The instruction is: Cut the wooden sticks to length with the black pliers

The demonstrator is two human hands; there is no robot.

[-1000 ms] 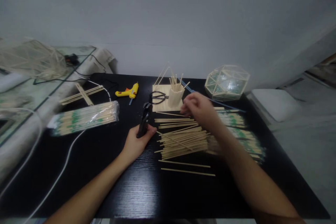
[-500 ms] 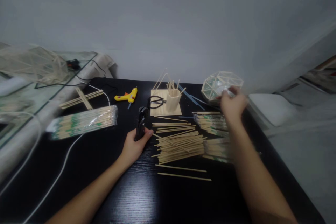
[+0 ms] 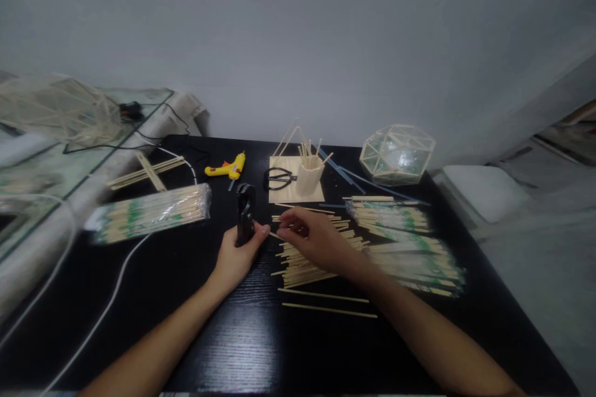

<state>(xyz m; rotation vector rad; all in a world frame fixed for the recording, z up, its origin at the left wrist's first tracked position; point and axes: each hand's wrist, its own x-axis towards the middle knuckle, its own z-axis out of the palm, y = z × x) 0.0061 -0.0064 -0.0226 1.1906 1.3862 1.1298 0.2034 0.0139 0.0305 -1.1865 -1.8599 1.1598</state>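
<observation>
My left hand (image 3: 236, 254) rests on the black table (image 3: 242, 335) and is closed round the handles of black cutting pliers (image 3: 244, 212), which point away from me. My right hand (image 3: 311, 237) lies over a loose heap of thin bamboo sticks (image 3: 307, 263), its fingers pinched at the end of one stick close to my left thumb. Two single sticks (image 3: 326, 303) lie nearer to me.
Wrapped stick bundles lie at the left (image 3: 149, 212) and right (image 3: 410, 242). Behind are a yellow glue gun (image 3: 228, 167), black scissors (image 3: 278, 178) on a small wooden board, a cup of sticks (image 3: 309, 172), a faceted stick-and-glass dome (image 3: 397, 154) and white cables (image 3: 116, 285).
My right hand reached out to the faceted dome at the back right, then came back left to the stick heap beside my left hand. The pliers stayed in my left hand.
</observation>
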